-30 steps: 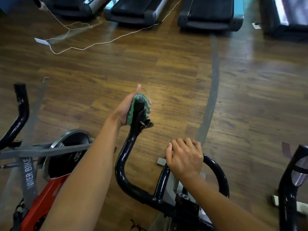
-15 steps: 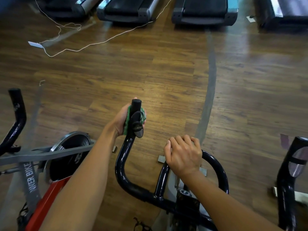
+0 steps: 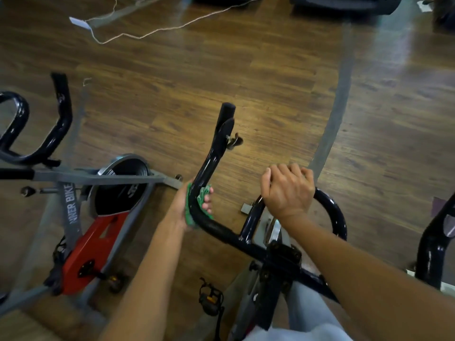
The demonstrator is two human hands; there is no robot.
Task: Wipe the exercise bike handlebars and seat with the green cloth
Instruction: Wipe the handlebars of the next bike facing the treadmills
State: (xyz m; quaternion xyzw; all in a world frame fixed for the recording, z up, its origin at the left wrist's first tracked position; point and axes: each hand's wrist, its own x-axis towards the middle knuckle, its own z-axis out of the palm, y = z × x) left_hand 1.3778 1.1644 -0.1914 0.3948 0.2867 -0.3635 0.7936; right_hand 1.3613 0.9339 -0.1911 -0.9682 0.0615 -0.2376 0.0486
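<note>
**Two hands on the handlebars, cloth at the left bend**

Both hands are closed on the handlebars (image 3: 222, 228), which serve as the landmark. The left hand (image 3: 190, 205) is wrapped around the bar's left bend with the green cloth (image 3: 194, 204) pressed between palm and tube; cloth edges show on both sides of the bar. The right hand (image 3: 286, 190) grips the curved right loop bare, apparently steadying the bike.

Judged from this, the handlebar wipe is under way and the seat is not yet reached; the seat is not in view. The next move likely calls for sliding the cloth along the tube toward the centre clamp, keeping it wrapped so it does not bunch at the bend, then working the right loop.

Beyond the handlebars lies a glossy wood-plank floor (image 3: 246, 70) with a pale cord (image 3: 147, 33) trailing across it and dark machine bases at the far edge. Left of the handlebars stands another bike (image 3: 93, 239) with a red panel and flywheel; right of them, part of a third.
</note>
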